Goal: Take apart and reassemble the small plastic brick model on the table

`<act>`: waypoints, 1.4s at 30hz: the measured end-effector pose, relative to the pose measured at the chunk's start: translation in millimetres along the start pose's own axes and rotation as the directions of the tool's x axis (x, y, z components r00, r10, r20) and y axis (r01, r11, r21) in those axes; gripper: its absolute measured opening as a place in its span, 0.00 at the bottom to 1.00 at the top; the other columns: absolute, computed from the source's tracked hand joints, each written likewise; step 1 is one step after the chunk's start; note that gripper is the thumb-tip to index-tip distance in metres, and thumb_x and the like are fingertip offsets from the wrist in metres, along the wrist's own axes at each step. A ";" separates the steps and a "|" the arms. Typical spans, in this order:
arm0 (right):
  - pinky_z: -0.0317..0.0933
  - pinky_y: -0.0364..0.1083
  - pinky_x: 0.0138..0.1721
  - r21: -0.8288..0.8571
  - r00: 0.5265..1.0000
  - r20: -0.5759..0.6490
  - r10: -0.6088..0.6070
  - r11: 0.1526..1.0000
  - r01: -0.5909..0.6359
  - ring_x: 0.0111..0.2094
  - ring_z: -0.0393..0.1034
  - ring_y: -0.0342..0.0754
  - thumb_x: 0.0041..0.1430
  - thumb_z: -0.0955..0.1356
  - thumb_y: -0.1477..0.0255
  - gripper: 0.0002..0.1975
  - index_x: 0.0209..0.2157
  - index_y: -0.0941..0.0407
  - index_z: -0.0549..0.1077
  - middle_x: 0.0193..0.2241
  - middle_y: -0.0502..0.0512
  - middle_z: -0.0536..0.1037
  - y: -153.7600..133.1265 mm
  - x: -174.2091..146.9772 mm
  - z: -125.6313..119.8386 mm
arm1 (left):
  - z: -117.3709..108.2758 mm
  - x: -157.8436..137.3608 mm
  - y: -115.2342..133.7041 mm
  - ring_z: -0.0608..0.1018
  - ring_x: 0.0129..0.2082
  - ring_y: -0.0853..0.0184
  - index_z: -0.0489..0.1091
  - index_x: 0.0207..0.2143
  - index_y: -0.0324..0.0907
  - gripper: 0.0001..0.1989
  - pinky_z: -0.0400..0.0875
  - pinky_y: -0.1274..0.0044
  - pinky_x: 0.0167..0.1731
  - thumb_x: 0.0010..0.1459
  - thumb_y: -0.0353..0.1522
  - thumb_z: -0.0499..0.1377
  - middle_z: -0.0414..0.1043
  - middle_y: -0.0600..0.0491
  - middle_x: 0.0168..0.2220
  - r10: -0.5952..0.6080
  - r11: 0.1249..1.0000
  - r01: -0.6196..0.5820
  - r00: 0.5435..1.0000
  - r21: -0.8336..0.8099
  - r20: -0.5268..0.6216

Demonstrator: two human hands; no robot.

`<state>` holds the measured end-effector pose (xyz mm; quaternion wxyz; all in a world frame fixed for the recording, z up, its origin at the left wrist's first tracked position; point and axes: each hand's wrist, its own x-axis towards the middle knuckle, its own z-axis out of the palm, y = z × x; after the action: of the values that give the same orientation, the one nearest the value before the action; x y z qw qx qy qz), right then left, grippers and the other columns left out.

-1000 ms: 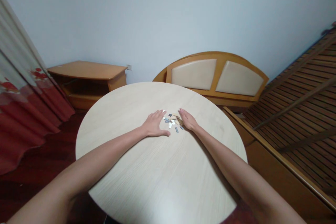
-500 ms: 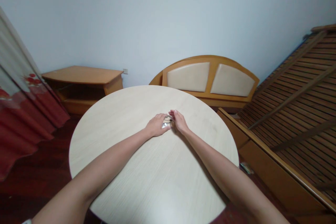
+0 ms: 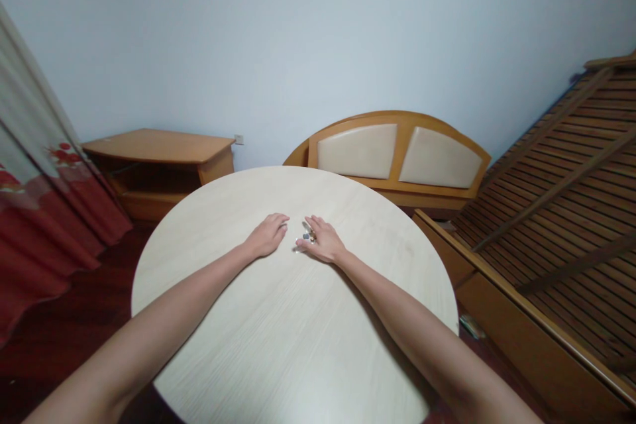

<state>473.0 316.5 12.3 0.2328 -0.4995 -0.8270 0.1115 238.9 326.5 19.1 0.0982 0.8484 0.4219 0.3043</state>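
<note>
A little group of small pieces (image 3: 306, 236), dark, bluish-grey and pale shiny ones, lies near the middle of the round pale table (image 3: 278, 344). They are too small to name. My right hand (image 3: 325, 240) curves around their right side, thumb and fingers spread, partly covering them; the thumb reaches along their near edge. My left hand (image 3: 269, 234) rests low over the tabletop to their left, a short gap away. Its fingers are loosely bent and apart, and nothing shows in them.
Behind the table stand a low wooden cabinet (image 3: 163, 146) and a bed headboard (image 3: 405, 146) with cream panels. A wooden bed rail (image 3: 517, 318) and slatted frame (image 3: 561, 205) are at the right. Red and white curtains (image 3: 54, 225) hang at the left.
Both hands were cupped close around the small pieces. My left hand has drawn away to the left; my right hand has shifted slightly left, with the pieces now nearer its thumb.
</note>
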 end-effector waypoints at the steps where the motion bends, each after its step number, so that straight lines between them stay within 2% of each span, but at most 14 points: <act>1: 0.47 0.65 0.66 -0.014 1.000 0.014 -0.025 1.000 0.025 0.69 0.53 0.67 0.56 0.65 0.38 0.46 0.66 0.55 0.65 0.67 0.68 0.63 -4.7 2.8 0.6 | -8.1 -3.8 -9.4 0.72 0.57 0.57 0.71 0.53 0.39 0.19 0.65 0.62 0.62 0.67 0.35 0.47 0.73 0.42 0.55 -0.032 0.999 0.032 0.999 0.006 -0.007; 4: 0.52 0.63 0.63 -0.039 0.994 0.034 -0.106 0.993 0.107 0.65 0.60 0.65 0.56 0.67 0.40 0.39 0.58 0.54 0.73 0.63 0.66 0.69 -22.6 9.6 5.4 | -30.9 -9.4 -32.0 0.74 0.55 0.58 0.73 0.48 0.39 0.19 0.66 0.63 0.61 0.68 0.37 0.46 0.75 0.43 0.51 -0.139 0.990 0.139 0.990 0.005 -0.030; 7: 0.56 0.58 0.61 -0.038 0.986 0.019 -0.166 0.985 0.166 0.61 0.65 0.61 0.63 0.66 0.47 0.28 0.53 0.52 0.77 0.58 0.63 0.73 -44.1 17.8 15.8 | -52.1 -8.3 -46.3 0.75 0.51 0.58 0.74 0.43 0.39 0.21 0.67 0.64 0.58 0.68 0.39 0.45 0.77 0.43 0.47 -0.225 0.974 0.225 0.973 -0.004 -0.049; 9: 0.58 0.55 0.59 -0.043 0.981 0.013 -0.195 0.980 0.195 0.58 0.67 0.57 0.67 0.64 0.52 0.23 0.50 0.54 0.78 0.55 0.62 0.75 -59.5 27.3 25.6 | -66.0 -7.3 -53.1 0.76 0.51 0.58 0.75 0.42 0.39 0.22 0.68 0.65 0.58 0.68 0.40 0.45 0.77 0.43 0.47 -0.259 0.966 0.258 0.960 -0.023 -0.107; 13: 0.57 0.48 0.57 -0.078 0.979 0.023 -0.203 0.976 0.204 0.54 0.68 0.51 0.73 0.61 0.62 0.18 0.46 0.57 0.78 0.50 0.61 0.77 -92.1 61.0 50.5 | -88.7 -10.9 -65.2 0.76 0.52 0.58 0.76 0.43 0.39 0.21 0.68 0.67 0.57 0.67 0.40 0.46 0.78 0.43 0.49 -0.392 0.920 0.371 0.877 -0.129 -0.278; 18: 0.56 0.44 0.53 -0.139 0.986 0.046 -0.160 0.976 0.165 0.50 0.69 0.49 0.74 0.59 0.67 0.18 0.45 0.57 0.79 0.47 0.60 0.78 -130.5 119.3 84.0 | -99.3 -18.9 -77.0 0.78 0.51 0.57 0.78 0.40 0.39 0.21 0.69 0.68 0.55 0.66 0.39 0.47 0.80 0.44 0.48 -0.506 0.862 0.450 0.773 -0.231 -0.382; 24: 0.57 0.44 0.49 -0.127 0.994 0.021 -0.108 0.986 0.109 0.48 0.71 0.51 0.73 0.59 0.67 0.19 0.43 0.56 0.81 0.46 0.62 0.80 -155.4 162.0 107.5 | -99.5 -23.5 -88.0 0.79 0.49 0.57 0.79 0.39 0.38 0.21 0.70 0.70 0.52 0.65 0.39 0.48 0.81 0.43 0.45 -0.554 0.832 0.485 0.719 -0.269 -0.420; 27: 0.58 0.43 0.47 -0.020 0.994 0.013 -0.104 0.994 0.104 0.47 0.72 0.50 0.74 0.58 0.65 0.20 0.43 0.56 0.80 0.45 0.60 0.81 -153.2 167.8 108.4 | -97.7 -27.1 -96.0 0.79 0.49 0.57 0.79 0.40 0.38 0.22 0.70 0.70 0.52 0.66 0.40 0.47 0.81 0.43 0.45 -0.557 0.830 0.501 0.712 -0.246 -0.427; 30: 0.60 0.42 0.47 0.164 0.998 -0.034 -0.048 0.985 0.053 0.46 0.74 0.48 0.76 0.52 0.63 0.25 0.47 0.56 0.78 0.45 0.57 0.81 -139.2 164.4 101.1 | -91.9 -28.1 -105.7 0.78 0.52 0.58 0.77 0.46 0.37 0.23 0.69 0.70 0.54 0.68 0.39 0.45 0.79 0.43 0.49 -0.564 0.819 0.548 0.717 -0.170 -0.409; 33: 0.61 0.42 0.49 0.271 0.996 -0.087 0.035 0.962 -0.010 0.47 0.73 0.47 0.77 0.49 0.63 0.27 0.49 0.57 0.75 0.46 0.58 0.81 -117.0 148.1 88.3 | -83.5 -22.2 -114.6 0.72 0.60 0.58 0.73 0.53 0.36 0.22 0.64 0.70 0.60 0.70 0.37 0.45 0.72 0.41 0.59 -0.557 0.808 0.589 0.761 -0.004 -0.332; 36: 0.61 0.43 0.53 0.286 0.996 -0.081 0.024 0.958 0.000 0.50 0.73 0.48 0.76 0.50 0.64 0.26 0.52 0.58 0.74 0.49 0.60 0.80 -97.8 121.1 76.7 | -76.9 -13.4 -120.9 0.72 0.60 0.56 0.72 0.53 0.38 0.23 0.62 0.66 0.61 0.72 0.37 0.41 0.72 0.41 0.59 -0.542 0.796 0.576 0.815 0.187 -0.203; 38: 0.59 0.44 0.57 0.262 0.998 -0.054 -0.013 0.965 0.027 0.55 0.71 0.49 0.74 0.57 0.65 0.21 0.56 0.59 0.72 0.55 0.62 0.77 -92.2 103.9 71.8 | -74.7 -10.3 -123.9 0.74 0.57 0.55 0.73 0.49 0.40 0.25 0.64 0.64 0.59 0.73 0.39 0.39 0.75 0.42 0.56 -0.540 0.788 0.560 0.828 0.256 -0.149; 40: 0.58 0.45 0.59 0.197 0.998 -0.020 -0.066 0.978 0.069 0.57 0.69 0.51 0.68 0.65 0.68 0.21 0.58 0.61 0.70 0.58 0.64 0.74 -93.8 92.5 69.5 | -73.8 -11.1 -125.8 0.76 0.55 0.56 0.74 0.46 0.40 0.26 0.66 0.67 0.56 0.73 0.40 0.38 0.77 0.42 0.54 -0.544 0.786 0.566 0.825 0.249 -0.154; 42: 0.59 0.46 0.57 0.115 0.995 0.004 -0.101 0.988 0.100 0.54 0.70 0.53 0.64 0.67 0.71 0.20 0.56 0.62 0.71 0.56 0.65 0.76 -101.6 89.1 69.6 | -73.4 -14.6 -126.4 0.76 0.54 0.57 0.75 0.46 0.40 0.27 0.67 0.70 0.54 0.72 0.41 0.39 0.78 0.42 0.52 -0.546 0.797 0.573 0.819 0.193 -0.177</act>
<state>324.8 349.7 18.7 0.2624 -0.4422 -0.8445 0.1494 105.3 387.5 17.7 0.0576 0.6727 0.6919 0.2560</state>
